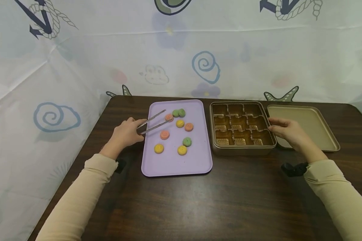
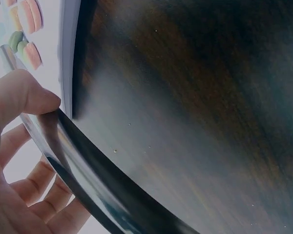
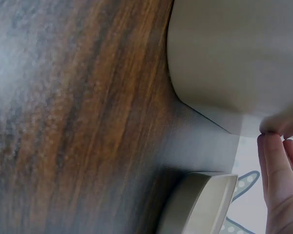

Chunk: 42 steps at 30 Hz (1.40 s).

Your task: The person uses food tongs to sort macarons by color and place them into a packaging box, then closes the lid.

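Note:
My left hand (image 1: 125, 135) grips metal tongs (image 1: 155, 127) by their arms, thumb on one side in the left wrist view. The tongs reach over the left edge of the lilac tray (image 1: 178, 167), their tips apart on either side of a pink macaron (image 1: 169, 117). Just beyond lie two green macarons (image 1: 178, 113) side by side, and a yellow macaron (image 1: 180, 123) is nearby. With fairly straight fingers, my right hand (image 1: 289, 132) touches the right side of a gold tin (image 1: 244, 151). Its brown divided insert (image 1: 237, 123) shows bare compartments.
Several more macarons lie spread on the tray, including a yellow macaron (image 1: 159, 148) near its left edge. A shallow gold lid (image 1: 307, 122) lies to the right of the tin, partly behind my right hand. A patterned curtain (image 1: 169, 67) hangs behind the dark wooden table (image 1: 199, 207).

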{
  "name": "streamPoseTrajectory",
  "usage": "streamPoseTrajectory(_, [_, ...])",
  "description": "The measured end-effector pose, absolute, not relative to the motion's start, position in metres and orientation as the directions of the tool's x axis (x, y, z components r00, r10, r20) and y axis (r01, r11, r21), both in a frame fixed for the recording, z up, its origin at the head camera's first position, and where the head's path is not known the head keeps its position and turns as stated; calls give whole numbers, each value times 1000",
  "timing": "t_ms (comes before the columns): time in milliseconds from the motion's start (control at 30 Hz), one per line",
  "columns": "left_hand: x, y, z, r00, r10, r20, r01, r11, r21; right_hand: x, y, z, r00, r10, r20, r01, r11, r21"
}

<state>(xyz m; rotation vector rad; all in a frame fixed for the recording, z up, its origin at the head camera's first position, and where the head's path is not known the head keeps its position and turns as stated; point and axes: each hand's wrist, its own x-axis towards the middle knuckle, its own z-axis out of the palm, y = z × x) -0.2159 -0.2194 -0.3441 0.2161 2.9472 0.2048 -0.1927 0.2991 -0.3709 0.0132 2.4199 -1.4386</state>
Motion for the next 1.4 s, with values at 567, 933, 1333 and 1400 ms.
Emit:
streamPoseTrajectory(567, [-226, -225, -347, -965, 162, -207, 124, 975, 185, -195, 297, -371, -952, -136, -275, 203, 394, -896])
streamPoseTrajectory(933, [-226, -227, -343, -961, 174, -214, 119, 962, 247, -194, 297, -371, -957, -142, -253, 185, 374, -909])
streamPoseTrajectory(1333, [-224, -231, -347, -964, 154, -217, 67, 930, 361, -193, 296, -374, -956, -128, -263, 199, 375, -905])
streamPoseTrajectory(1400, [-225, -233, -349, -964, 155, -214, 64, 922, 382, -193, 296, -375, -957, -126, -261, 198, 372, -907])
